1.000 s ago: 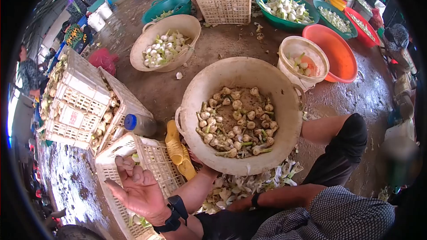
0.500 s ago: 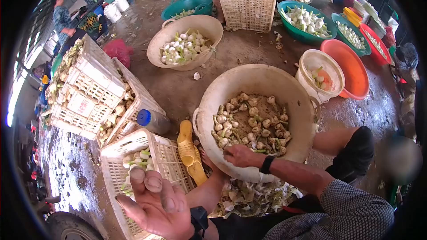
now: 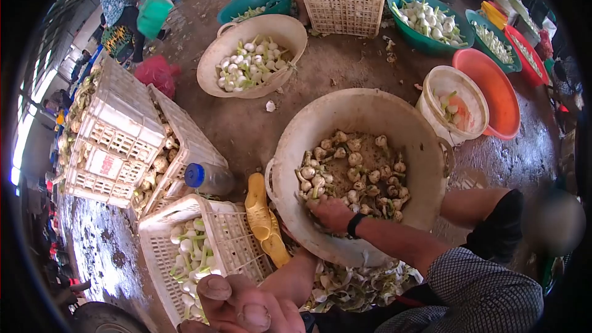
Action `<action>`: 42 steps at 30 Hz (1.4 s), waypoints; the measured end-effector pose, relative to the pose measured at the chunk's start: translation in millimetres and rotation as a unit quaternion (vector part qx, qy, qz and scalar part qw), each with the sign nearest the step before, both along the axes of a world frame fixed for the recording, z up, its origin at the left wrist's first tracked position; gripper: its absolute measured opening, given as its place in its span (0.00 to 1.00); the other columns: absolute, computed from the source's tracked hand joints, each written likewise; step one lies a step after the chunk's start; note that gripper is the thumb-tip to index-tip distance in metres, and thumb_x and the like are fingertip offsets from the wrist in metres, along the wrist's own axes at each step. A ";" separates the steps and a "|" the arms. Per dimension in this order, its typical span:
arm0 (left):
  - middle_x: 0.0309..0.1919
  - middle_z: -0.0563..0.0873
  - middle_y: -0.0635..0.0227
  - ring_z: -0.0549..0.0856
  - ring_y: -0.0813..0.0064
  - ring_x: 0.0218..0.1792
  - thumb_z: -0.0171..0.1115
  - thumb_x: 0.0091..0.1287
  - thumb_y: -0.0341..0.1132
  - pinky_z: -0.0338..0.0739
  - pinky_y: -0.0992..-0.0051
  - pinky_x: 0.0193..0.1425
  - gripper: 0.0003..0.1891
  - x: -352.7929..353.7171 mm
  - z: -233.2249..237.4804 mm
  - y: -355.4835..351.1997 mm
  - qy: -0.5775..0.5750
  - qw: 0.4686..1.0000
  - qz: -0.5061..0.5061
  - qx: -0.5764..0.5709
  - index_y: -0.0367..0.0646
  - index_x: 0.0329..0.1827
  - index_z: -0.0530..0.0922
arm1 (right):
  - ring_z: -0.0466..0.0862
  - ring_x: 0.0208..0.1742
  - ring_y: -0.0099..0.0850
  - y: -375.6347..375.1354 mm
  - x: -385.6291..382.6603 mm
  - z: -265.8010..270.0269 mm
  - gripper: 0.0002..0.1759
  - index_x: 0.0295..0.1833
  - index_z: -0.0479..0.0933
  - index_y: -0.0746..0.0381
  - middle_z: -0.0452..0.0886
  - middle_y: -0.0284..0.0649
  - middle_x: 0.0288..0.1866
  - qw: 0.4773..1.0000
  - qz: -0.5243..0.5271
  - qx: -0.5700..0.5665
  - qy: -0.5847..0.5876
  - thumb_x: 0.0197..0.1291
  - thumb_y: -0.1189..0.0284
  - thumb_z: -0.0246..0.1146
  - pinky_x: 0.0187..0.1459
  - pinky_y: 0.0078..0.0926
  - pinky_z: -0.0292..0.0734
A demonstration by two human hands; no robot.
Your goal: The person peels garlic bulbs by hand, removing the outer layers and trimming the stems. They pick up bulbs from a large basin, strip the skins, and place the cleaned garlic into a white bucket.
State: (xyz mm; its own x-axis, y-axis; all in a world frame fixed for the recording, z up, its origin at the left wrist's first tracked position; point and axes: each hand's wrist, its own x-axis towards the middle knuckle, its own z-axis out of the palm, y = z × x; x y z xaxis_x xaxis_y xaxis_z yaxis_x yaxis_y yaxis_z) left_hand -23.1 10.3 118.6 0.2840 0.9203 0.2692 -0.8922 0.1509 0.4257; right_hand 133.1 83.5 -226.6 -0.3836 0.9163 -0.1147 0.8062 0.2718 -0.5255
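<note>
My right hand (image 3: pixel 333 214), with a dark band at the wrist, is down inside a big pale tub (image 3: pixel 364 100), by its near left wall. Its fingers are curled in at the edge of a heap of dirty garlic bulbs (image 3: pixel 354 159); what they grip is hidden. Low in view, my left hand (image 3: pixel 250 311) is held up over my lap, palm towards me. Its fingers are loosely bent and apart, with nothing visible in them. Beside it stands a white crate (image 3: pixel 237 234) holding cleaned garlic (image 3: pixel 192 250) with green stems.
Peelings (image 3: pixel 364 287) lie below the tub. A yellow shoe (image 3: pixel 259 209) and a blue-lidded jar (image 3: pixel 213 179) stand left, near stacked crates (image 3: pixel 117 129). A white bucket (image 3: pixel 456 102), an orange basin (image 3: pixel 496 95) and a beige basin (image 3: pixel 206 74) are beyond. A person (image 3: pixel 117 3) carries a green basin (image 3: pixel 154 16).
My right hand has gone lower into the tub, onto the bulbs. My left hand has dropped towards the bottom edge, its fingers more bent. The far person has moved right, now with a green basin.
</note>
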 end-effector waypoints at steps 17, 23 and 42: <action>0.53 0.80 0.55 0.84 0.67 0.38 0.56 0.73 0.49 0.80 0.70 0.38 0.29 24.4 7.5 7.0 0.026 0.998 0.010 0.053 0.36 0.68 0.66 | 0.82 0.38 0.50 14.4 110.7 0.6 0.10 0.41 0.73 0.63 0.81 0.50 0.32 0.991 -0.108 0.064 -0.056 0.58 0.68 0.59 0.39 0.50 0.76; 0.56 0.79 0.54 0.84 0.65 0.40 0.57 0.73 0.48 0.80 0.68 0.42 0.31 26.2 2.3 9.9 0.020 0.999 -0.010 0.046 0.36 0.70 0.64 | 0.82 0.33 0.51 -1.9 66.8 -20.8 0.12 0.39 0.71 0.64 0.79 0.50 0.26 0.997 -0.047 0.043 0.053 0.58 0.66 0.61 0.35 0.49 0.76; 0.54 0.80 0.52 0.85 0.64 0.37 0.54 0.74 0.52 0.79 0.67 0.36 0.32 35.7 -2.9 8.3 0.067 0.996 0.001 0.060 0.36 0.71 0.64 | 0.83 0.37 0.48 -41.5 21.0 -11.2 0.13 0.38 0.74 0.67 0.81 0.48 0.29 0.993 0.110 -0.045 0.011 0.50 0.69 0.61 0.39 0.46 0.78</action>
State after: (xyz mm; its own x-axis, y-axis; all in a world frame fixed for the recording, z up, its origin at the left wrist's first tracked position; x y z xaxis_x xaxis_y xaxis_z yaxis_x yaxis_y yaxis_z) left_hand 12.5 18.6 115.7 0.3228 0.8846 0.3367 -0.8263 0.0899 0.5560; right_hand 154.1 42.0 -237.8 -0.5768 0.7964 -0.1820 0.7207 0.3913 -0.5722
